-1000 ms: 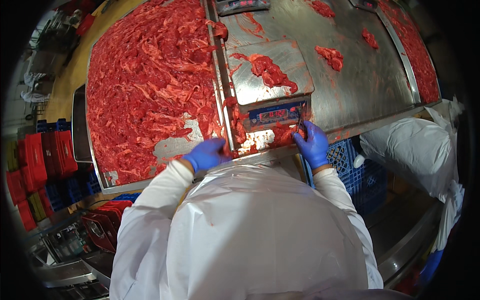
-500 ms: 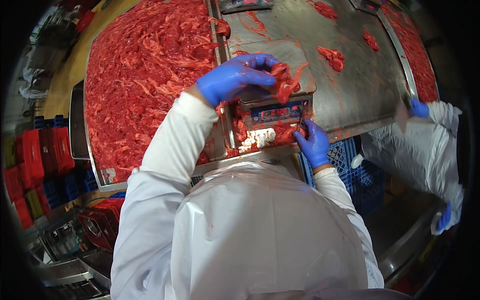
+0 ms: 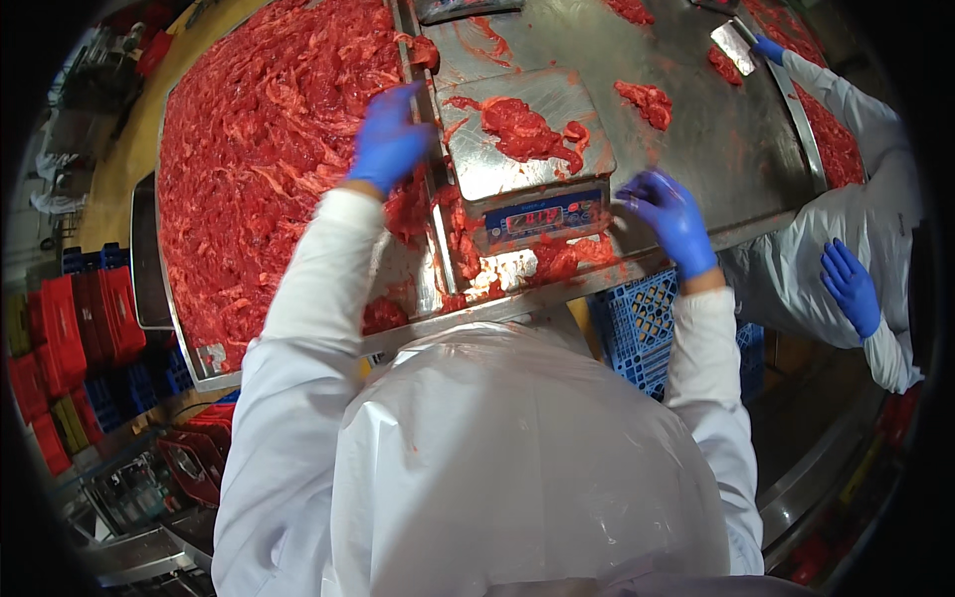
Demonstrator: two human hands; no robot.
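Observation:
A piece of raw red meat [image 3: 524, 129] lies on the metal plate of a scale [image 3: 545, 216] with a blue front panel and a lit red display. My left hand [image 3: 388, 142], in a blue glove and blurred, hovers over the edge of a large bin of red meat trimmings [image 3: 269, 129]. Its thumb and fingers look apart, with nothing seen between them. Just right of the scale, my right hand [image 3: 674, 217], gloved in blue, has curled fingers. Something thin and blurred shows at its fingertips; its kind is unclear.
Smaller meat pieces [image 3: 647, 103] lie on the steel table [image 3: 716, 164]. At right, a co-worker's gloved hand [image 3: 767, 49] holds a flat, shiny blade-like piece [image 3: 733, 45]; their other hand [image 3: 851, 286] hangs lower. Blue crates [image 3: 637, 333] stand below the table, red crates [image 3: 65, 328] at left.
The meat from my left hand now lies on the scale, and that hand has moved left towards the bin. My right hand has risen to the right. The co-worker's arm has reached farther over the table.

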